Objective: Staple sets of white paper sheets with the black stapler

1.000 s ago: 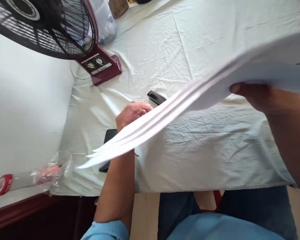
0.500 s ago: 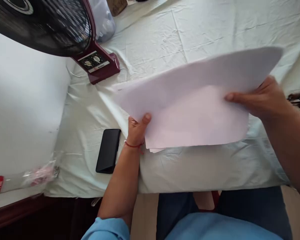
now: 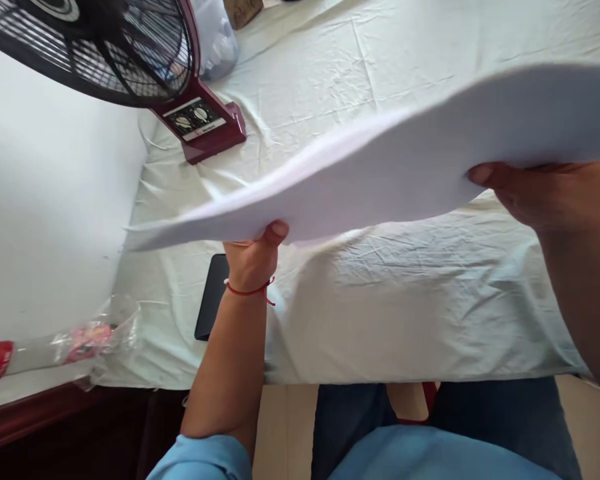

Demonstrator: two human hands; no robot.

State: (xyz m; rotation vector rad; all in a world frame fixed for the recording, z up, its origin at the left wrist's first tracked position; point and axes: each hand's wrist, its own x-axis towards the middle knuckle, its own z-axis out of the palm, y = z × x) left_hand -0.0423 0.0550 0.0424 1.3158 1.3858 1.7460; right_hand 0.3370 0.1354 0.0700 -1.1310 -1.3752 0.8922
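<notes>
Several large white sheets of paper are held up over the table in a wavy, tilted band. My left hand grips the near edge at the left, thumb on top and fingers underneath. At the right, my right hand pinches the sheets the same way, its fingers hidden beneath. The paper's right end runs out of view. Below my left hand lies a black phone, partly covered by my wrist.
A maroon table fan stands at the back left, near a clear plastic container. A pale cloth covers the table. At the left, by the wall, lies a clear red-lidded jar next to crinkled plastic wrapping.
The sheets have been raised and tilted, so they now look narrower and wider-spread. My left hand moved slightly left, my right hand to the right.
</notes>
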